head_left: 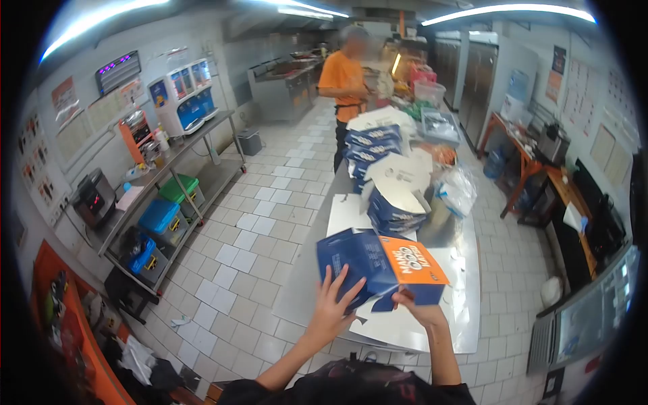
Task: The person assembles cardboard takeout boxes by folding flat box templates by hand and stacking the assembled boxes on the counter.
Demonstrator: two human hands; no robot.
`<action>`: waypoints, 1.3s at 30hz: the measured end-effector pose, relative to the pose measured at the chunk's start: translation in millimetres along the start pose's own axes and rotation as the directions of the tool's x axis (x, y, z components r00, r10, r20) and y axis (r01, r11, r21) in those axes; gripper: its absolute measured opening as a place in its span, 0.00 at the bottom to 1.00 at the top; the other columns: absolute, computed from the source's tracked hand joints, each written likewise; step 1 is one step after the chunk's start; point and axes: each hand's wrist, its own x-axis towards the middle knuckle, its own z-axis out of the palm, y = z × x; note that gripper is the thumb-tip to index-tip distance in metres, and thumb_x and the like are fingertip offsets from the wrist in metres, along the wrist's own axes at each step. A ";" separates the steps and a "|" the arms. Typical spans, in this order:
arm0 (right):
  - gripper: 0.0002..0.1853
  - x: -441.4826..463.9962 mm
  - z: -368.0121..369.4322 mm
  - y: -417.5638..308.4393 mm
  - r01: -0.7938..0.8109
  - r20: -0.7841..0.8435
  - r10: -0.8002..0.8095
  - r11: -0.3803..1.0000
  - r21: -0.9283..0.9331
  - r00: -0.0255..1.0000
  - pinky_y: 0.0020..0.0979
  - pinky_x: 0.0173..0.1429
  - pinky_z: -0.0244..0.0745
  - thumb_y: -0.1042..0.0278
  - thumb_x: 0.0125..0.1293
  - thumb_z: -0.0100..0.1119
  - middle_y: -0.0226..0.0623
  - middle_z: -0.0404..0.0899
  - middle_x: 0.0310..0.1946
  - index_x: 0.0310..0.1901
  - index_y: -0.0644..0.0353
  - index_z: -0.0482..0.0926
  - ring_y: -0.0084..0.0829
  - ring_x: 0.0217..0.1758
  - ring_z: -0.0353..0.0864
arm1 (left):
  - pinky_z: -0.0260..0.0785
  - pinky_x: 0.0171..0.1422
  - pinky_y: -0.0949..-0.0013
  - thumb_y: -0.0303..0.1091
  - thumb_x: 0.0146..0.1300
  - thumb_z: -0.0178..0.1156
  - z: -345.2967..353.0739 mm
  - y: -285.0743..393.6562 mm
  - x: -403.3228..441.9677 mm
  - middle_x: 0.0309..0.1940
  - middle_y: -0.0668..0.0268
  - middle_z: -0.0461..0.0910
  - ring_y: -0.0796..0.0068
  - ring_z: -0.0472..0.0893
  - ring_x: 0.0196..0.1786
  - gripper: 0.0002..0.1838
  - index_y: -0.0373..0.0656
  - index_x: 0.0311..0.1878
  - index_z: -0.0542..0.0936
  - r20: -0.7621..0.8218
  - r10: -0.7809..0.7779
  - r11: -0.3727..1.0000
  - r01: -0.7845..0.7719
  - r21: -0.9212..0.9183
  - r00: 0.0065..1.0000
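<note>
A dark blue and orange cardboard food box (364, 260), partly folded, is held over the near end of the steel table. My left hand (335, 300) grips its left part, fingers spread across the blue panel. At the lower right, my right hand (420, 309) pinches the edge of the box below the orange printed panel. Flat white cardboard sheets (445, 331) lie on the table under and around the box. Just beyond stands a stack of folded blue boxes (395, 209) with white inner flaps open.
More blue boxes (371, 145) are stacked farther along the steel table (307, 253), near a clear plastic bag (455, 189) and a grey tray (442, 128). A person in an orange shirt (342, 77) stands at the table's far left side. A steel shelf (172, 162) runs along the left.
</note>
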 end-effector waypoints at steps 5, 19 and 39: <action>0.05 -8.2 -30.2 16.1 0.379 -0.217 -0.608 0.695 -0.611 0.764 0.25 0.37 0.67 0.75 0.54 0.63 0.31 0.75 0.24 0.28 0.63 0.75 0.25 0.28 0.74 | 0.43 0.63 0.31 0.24 0.42 0.63 52.7 44.5 45.8 0.69 0.60 0.51 0.41 0.44 0.70 0.42 0.58 0.64 0.63 -0.047 -0.086 0.928 0.063 -0.368 0.995; 0.07 8.4 -89.6 29.5 0.333 -0.265 -0.303 0.939 0.080 0.916 0.27 0.36 0.71 0.69 0.58 0.62 0.31 0.78 0.27 0.30 0.63 0.77 0.22 0.30 0.77 | 0.60 0.62 0.51 0.32 0.43 0.71 108.1 61.0 71.1 0.68 0.48 0.46 0.39 0.52 0.67 0.50 0.53 0.69 0.53 -0.090 0.098 0.908 -0.126 -0.399 0.991; 0.40 -24.1 -175.2 36.8 0.055 0.089 -0.061 0.996 0.069 0.994 0.32 0.59 0.64 0.56 0.61 0.57 0.43 0.60 0.59 0.67 0.65 0.47 0.32 0.60 0.64 | 0.70 0.53 0.64 0.57 0.38 0.65 107.3 -5.5 58.9 0.52 0.55 0.69 0.61 0.73 0.53 0.51 0.34 0.62 0.59 0.458 -0.332 0.023 0.493 -0.870 0.824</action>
